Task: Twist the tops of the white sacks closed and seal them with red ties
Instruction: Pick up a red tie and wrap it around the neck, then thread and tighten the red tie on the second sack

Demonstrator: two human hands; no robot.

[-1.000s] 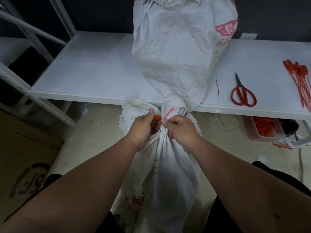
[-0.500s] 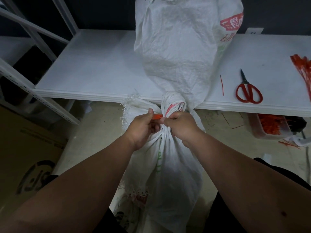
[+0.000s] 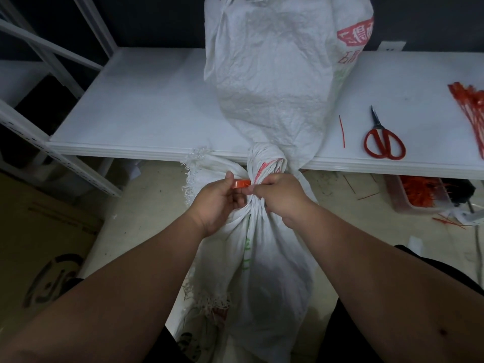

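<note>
A white woven sack [image 3: 264, 271] stands on the floor between my arms, its top twisted into a bunched neck [image 3: 265, 161] just below the table edge. My left hand [image 3: 217, 197] pinches the flat head of a red tie [image 3: 241, 183] at the neck. My right hand [image 3: 280, 195] grips the twisted neck from the right, its fingertips meeting the tie. A second, fuller white sack [image 3: 280, 74] with red print stands on the table behind.
The white table [image 3: 146, 111] carries red-handled scissors [image 3: 383, 142], a cut red tie piece [image 3: 341, 131] and a bundle of red ties [image 3: 471, 113] at the right edge. A bin of red ties [image 3: 419, 195] sits on the floor. Cardboard [image 3: 44, 244] lies left.
The camera shifted slightly. Both hands stay at the sack neck, and a bit more of the red tie head shows between them.
</note>
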